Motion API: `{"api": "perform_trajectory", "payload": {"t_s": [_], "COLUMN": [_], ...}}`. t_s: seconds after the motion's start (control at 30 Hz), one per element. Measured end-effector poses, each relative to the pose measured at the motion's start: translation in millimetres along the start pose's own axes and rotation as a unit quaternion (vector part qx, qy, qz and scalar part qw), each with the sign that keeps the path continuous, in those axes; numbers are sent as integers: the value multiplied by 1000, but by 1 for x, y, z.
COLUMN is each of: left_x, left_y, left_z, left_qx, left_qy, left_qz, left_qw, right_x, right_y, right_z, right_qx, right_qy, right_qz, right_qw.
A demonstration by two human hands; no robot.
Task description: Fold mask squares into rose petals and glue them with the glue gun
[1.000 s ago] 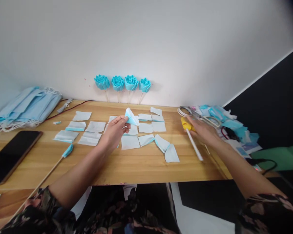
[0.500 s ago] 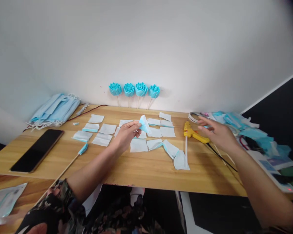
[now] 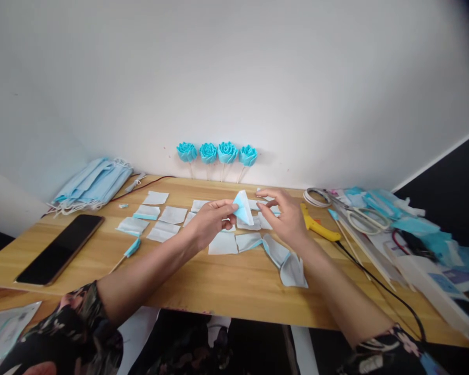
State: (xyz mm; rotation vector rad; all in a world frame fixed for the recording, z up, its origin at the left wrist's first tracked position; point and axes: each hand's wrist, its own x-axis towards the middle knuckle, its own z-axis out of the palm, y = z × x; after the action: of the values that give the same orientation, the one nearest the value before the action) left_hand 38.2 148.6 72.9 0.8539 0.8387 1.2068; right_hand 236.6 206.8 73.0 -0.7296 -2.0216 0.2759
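Observation:
My left hand (image 3: 213,221) pinches a folded light-blue piece of mask fabric (image 3: 243,208), roughly triangular, above the middle of the table. Close to its right edge is my right hand (image 3: 281,213), fingers curved and apart, with nothing visible between them. Beneath both hands lie several cut fabric squares (image 3: 222,243), white side up, some with a blue folded edge. Just right of my right hand rests a yellow glue gun (image 3: 322,230), its front partly hidden. A stick with a blue wrapped tip (image 3: 132,248) lies left of my left forearm.
Several blue fabric roses on sticks (image 3: 227,152) lean against the wall. Stacked face masks (image 3: 91,182) and a phone (image 3: 60,250) occupy the left side. At right are a tape roll (image 3: 316,197), scissors (image 3: 367,220), blue scraps (image 3: 416,225) and a black cord (image 3: 391,292).
My right hand has moved left from beyond the glue gun to beside the folded piece. My left hand still holds that piece, now slightly farther right. The view has shifted slightly.

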Motion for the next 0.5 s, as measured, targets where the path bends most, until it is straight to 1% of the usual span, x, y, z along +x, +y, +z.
{"api": "perform_trajectory", "payload": {"t_s": [0.13, 0.27, 0.37, 0.5], "left_x": [5, 7, 7, 7], "left_y": [-6, -16, -21, -26], "left_z": [-4, -12, -18, -23], "left_qx": [-21, -10, -2, 1], "left_qy": [16, 45, 56, 50], "left_qz": [-6, 8, 17, 16], "left_qw": [1000, 999, 998, 999], "right_x": [2, -7, -13, -17], "right_y": [5, 9, 11, 12], "right_z": [10, 16, 19, 21], "right_qx": [-3, -36, -48, -42], "right_qy": [0, 7, -10, -32], "right_qz": [-62, -121, -137, -146], "right_qw": [998, 992, 989, 988]}}
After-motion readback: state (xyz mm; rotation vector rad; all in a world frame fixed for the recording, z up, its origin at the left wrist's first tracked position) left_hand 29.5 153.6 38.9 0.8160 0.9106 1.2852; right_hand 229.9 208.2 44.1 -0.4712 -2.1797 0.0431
